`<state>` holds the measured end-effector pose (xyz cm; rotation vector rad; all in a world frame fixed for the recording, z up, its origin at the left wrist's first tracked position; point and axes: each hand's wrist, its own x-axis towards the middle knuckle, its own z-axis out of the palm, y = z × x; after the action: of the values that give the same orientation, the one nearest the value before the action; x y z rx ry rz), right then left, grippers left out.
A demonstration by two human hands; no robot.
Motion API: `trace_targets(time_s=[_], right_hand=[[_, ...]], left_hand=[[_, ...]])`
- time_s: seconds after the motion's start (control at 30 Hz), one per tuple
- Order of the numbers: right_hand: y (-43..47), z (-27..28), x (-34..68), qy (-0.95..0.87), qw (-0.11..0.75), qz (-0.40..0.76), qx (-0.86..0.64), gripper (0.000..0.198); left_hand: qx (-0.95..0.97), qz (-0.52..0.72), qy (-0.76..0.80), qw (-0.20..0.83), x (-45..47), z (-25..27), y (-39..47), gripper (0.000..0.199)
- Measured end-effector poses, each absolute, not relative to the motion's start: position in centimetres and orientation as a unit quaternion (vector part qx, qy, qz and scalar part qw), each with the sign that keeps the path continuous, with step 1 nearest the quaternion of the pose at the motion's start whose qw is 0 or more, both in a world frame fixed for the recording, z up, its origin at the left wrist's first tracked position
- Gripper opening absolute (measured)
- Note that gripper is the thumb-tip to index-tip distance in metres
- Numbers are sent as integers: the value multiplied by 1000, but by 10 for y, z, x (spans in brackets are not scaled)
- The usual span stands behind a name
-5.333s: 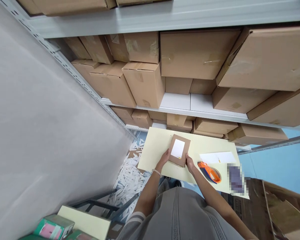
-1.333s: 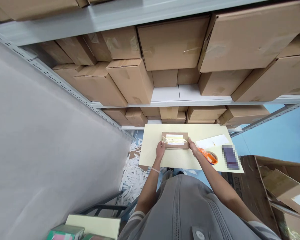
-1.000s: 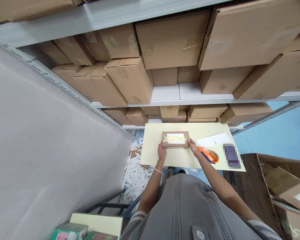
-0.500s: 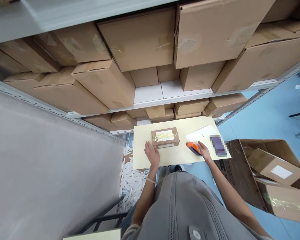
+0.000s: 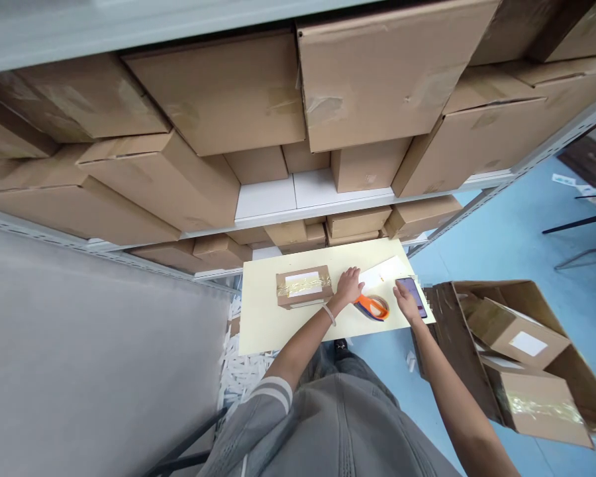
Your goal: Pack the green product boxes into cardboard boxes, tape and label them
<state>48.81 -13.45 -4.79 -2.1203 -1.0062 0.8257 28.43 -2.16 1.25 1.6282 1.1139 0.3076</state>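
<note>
My left hand is open, fingers somewhat spread, between the taped carton and the white paper. It is close to the front tip of an orange and blue tape dispenser, though contact is unclear. My right hand closes on the left edge of a phone with a lit screen; its fingertips are partly hidden. A small brown carton lies at the left, with a white label under shiny clear tape. White paper lies behind the dispenser. All are on a pale yellow tabletop.
Shelves of brown cartons rise just behind the tabletop. A large open carton with labelled boxes inside stands on the blue floor at the right. White paper scraps cover the floor at the left, beside a grey wall.
My left hand has crossed rightward from the carton's front to beside the tape dispenser. My right hand has left the dispenser and reached the phone. The view has shifted right.
</note>
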Motion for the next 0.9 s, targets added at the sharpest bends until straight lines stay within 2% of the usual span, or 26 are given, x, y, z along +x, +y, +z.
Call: trace_targets(time_s=[0.1,0.3,0.5,0.63,0.7,0.83,0.9], right_hand=[[-124,-48,506,-477,216,299,-797,62],[-82,-58,525,-579,2,284,-764,57],[-44,-73,523,-572,-66,292,-764,62],[-36,-82,524,-562,-86,291,-769,62],[-33,-85,526,-561,-88,297,-768,61],[-22,-91,526,-551,-82,295,-776,57],[-16,-91,523,-545,-97,288,-782,55]], left_hand=[[644,75,518,558,318,-10,-1,63],[637,62,560,526,368,-54,9,73],[646,105,577,488,390,-88,-5,75],[673,56,596,434,392,-89,1,77],[696,17,597,399,392,-88,10,69],[708,-41,585,394,389,-85,34,28],[705,-71,582,398,386,-84,43,15]])
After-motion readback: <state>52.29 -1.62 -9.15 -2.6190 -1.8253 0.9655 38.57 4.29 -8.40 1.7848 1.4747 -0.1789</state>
